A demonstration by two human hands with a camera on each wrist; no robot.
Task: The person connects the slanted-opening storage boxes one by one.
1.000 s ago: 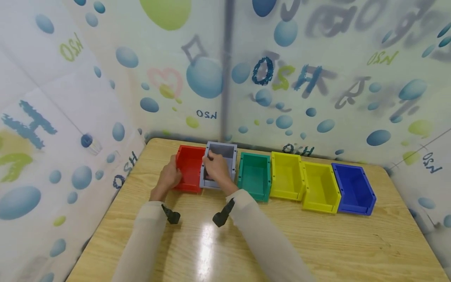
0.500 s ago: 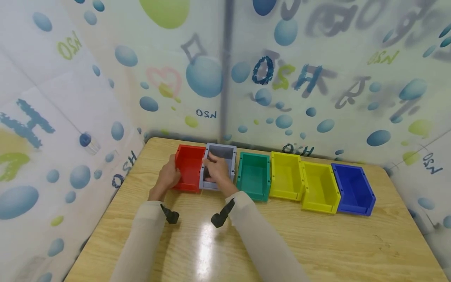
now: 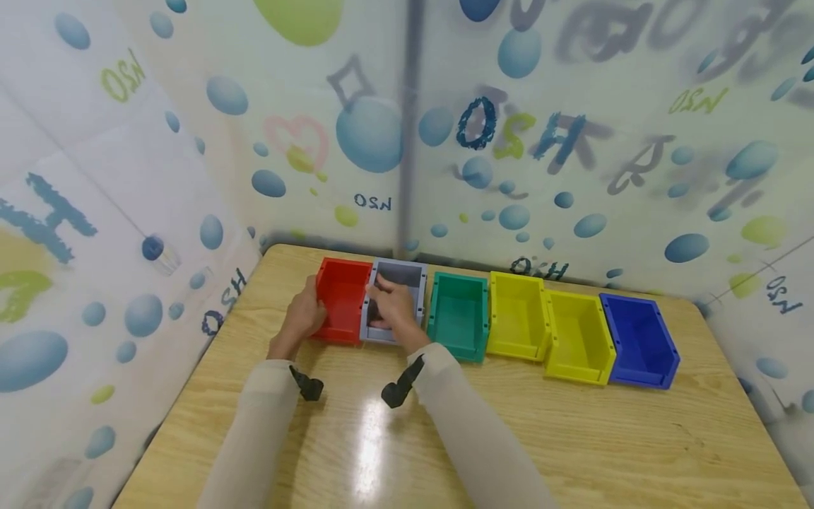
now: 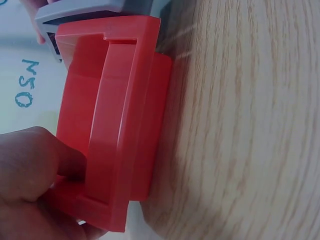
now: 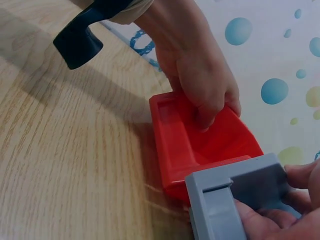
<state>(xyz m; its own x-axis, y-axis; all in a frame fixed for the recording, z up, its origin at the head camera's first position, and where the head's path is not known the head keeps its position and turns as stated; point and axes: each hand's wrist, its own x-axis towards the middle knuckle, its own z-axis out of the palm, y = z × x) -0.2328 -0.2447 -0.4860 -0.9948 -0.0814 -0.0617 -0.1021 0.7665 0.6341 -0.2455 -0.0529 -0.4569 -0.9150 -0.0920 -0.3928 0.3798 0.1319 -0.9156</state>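
A red storage bin (image 3: 343, 304) stands at the left end of a row, its open front facing me. My left hand (image 3: 304, 311) grips its left wall, thumb inside the bin, as the left wrist view shows. Right beside it is a grey bin (image 3: 407, 272), its left wall against the red bin's right wall. My right hand (image 3: 393, 304) reaches into the grey bin and holds its left wall, with several fingers (image 5: 265, 220) inside; part of that hand is cut off in the right wrist view.
Right of the grey bin stand a green bin (image 3: 458, 318), two yellow bins (image 3: 518, 318) side by side and a blue bin (image 3: 639, 339). All are on a wooden table (image 3: 572, 445), near its back edge, with a patterned wall (image 3: 470, 226) behind.
The grey bin has shifted slightly toward me, its back edge now nearly level with the red bin's. Both hands keep their holds, and the view has tilted a little.
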